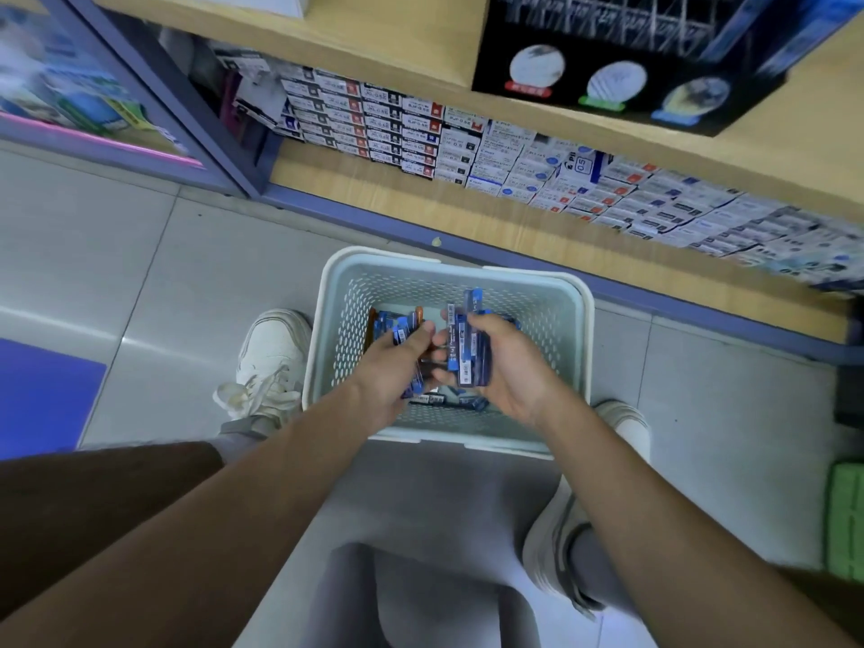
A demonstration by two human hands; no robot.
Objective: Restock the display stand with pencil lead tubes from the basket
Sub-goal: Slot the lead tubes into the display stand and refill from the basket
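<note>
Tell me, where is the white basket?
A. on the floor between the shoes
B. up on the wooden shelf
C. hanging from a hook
A: the basket stands on the tiled floor in front of the shelf, between the white shoes, while the left hand and right hand hold pencil lead tubes over it.
</note>
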